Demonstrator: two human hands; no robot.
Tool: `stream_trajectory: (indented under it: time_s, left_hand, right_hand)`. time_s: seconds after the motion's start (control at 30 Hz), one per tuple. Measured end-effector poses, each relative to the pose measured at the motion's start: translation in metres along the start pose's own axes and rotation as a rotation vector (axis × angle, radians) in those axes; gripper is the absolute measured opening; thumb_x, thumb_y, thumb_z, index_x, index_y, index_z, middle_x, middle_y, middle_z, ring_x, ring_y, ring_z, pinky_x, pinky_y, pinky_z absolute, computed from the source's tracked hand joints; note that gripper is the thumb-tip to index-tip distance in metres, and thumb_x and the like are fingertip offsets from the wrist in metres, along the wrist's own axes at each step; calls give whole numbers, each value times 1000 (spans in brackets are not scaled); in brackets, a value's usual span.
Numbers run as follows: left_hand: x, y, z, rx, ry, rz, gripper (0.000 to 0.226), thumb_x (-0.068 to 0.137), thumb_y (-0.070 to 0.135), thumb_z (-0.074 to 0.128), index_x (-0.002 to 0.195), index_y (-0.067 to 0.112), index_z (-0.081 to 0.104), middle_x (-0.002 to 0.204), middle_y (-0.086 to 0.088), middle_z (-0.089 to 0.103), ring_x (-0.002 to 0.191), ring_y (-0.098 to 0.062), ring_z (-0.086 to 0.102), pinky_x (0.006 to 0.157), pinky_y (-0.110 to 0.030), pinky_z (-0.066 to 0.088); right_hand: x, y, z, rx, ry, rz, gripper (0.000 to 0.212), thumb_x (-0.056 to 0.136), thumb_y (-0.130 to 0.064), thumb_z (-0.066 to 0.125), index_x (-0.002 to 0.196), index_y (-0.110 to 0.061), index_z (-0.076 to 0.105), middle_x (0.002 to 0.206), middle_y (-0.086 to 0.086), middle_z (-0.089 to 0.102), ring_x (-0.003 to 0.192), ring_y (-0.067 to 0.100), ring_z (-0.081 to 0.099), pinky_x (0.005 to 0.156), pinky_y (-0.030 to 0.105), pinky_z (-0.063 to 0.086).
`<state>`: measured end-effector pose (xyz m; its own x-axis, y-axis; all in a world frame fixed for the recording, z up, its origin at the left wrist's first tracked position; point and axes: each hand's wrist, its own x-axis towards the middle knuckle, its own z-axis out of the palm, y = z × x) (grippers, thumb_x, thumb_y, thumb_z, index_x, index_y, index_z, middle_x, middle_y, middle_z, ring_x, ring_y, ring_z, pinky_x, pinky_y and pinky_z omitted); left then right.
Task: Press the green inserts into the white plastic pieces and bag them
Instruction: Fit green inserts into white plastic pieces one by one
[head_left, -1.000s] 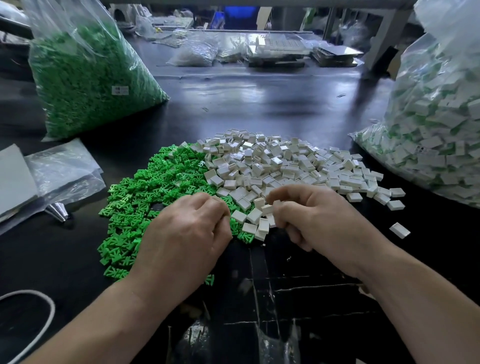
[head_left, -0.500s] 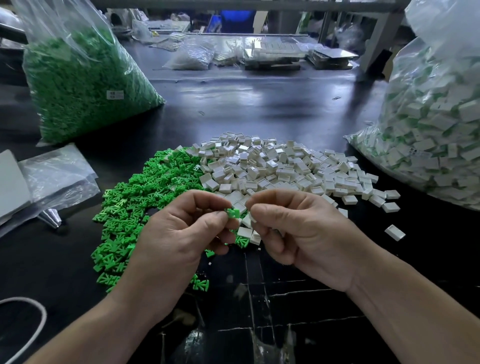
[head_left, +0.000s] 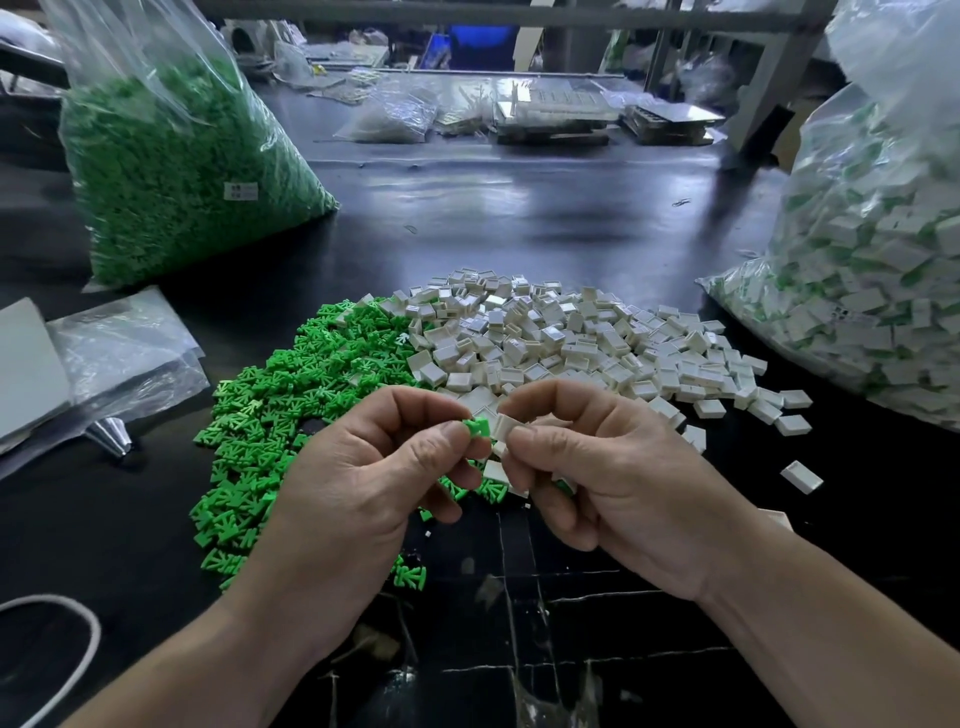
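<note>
Green insert meets white piece

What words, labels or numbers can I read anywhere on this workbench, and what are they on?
Small white label on the clear bag of green inserts: it carries a few printed marks, too small and blurred to read.
No other writing, brand, number or sign can be made out in this view.

green insert touching white piece mid-air, green pile left, white pile right
</note>
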<state>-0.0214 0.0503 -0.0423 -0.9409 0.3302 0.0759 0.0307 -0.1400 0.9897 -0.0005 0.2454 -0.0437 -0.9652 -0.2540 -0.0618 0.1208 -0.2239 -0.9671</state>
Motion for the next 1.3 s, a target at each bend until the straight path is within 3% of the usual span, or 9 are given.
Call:
stream_trajectory:
  time_s: [0.37, 0.57, 0.7, 0.8, 0.97, 1.13, 1.3]
  left_hand:
    - [-3, 0, 2, 162, 40, 50, 14, 76, 34, 66, 86, 26, 71, 80, -5, 74, 69, -15, 68, 57, -21, 53]
    - [-4, -2, 1, 323, 60, 90, 17, 72, 43, 65, 85, 32, 70, 73, 1, 72, 61, -9, 67, 57, -17, 51]
    - [-4, -2, 2, 303, 46, 86, 16, 73, 40, 66, 84, 30, 71, 72, 0, 72, 60, -9, 67, 56, -16, 51]
    - [-3, 0, 1, 220, -7, 61, 6, 84, 30, 71, 85, 24, 72, 74, -4, 73, 62, -14, 68, 55, -19, 52]
    - [-2, 0, 3, -113, -101, -76, 23, 81, 32, 66, 97, 16, 71, 72, -11, 67, 58, -20, 62, 48, -26, 49]
    - [-2, 0, 2, -451, -333, -247, 34, 84, 30, 73, 110, 9, 68, 70, -11, 66, 54, -17, 63, 44, -26, 52]
    - [-2, 2, 3, -532, -361, -327, 24, 82, 24, 77, 100, 10, 70, 66, -13, 65, 50, -19, 63, 44, -27, 53]
  right_hand:
    - [0, 4, -2, -90, 4, -95, 11, 88, -26, 73, 99, -24, 75, 78, 7, 68, 49, 13, 54, 41, 20, 41]
    - [-2, 7, 0, -409, 109, -171, 15, 87, -32, 72, 102, -33, 70, 74, 0, 70, 51, 9, 58, 43, 21, 44]
    - [-3, 7, 1, -425, 100, -170, 17, 88, -32, 72, 104, -34, 70, 76, 0, 71, 51, 9, 58, 43, 21, 44]
    - [-2, 3, 0, -240, 52, -93, 12, 88, -28, 73, 99, -26, 74, 75, 5, 70, 46, 11, 53, 39, 21, 41]
    - [-3, -2, 3, -90, -47, 16, 15, 91, -29, 68, 88, -15, 73, 76, 8, 63, 45, 10, 47, 37, 18, 35]
    - [-7, -2, 7, -11, -117, 92, 36, 92, -25, 62, 104, 8, 61, 78, 15, 57, 43, 10, 42, 35, 18, 31]
    - [-8, -6, 8, -34, -156, 100, 16, 91, -22, 63, 94, -6, 65, 84, 22, 55, 44, 12, 41, 34, 17, 31]
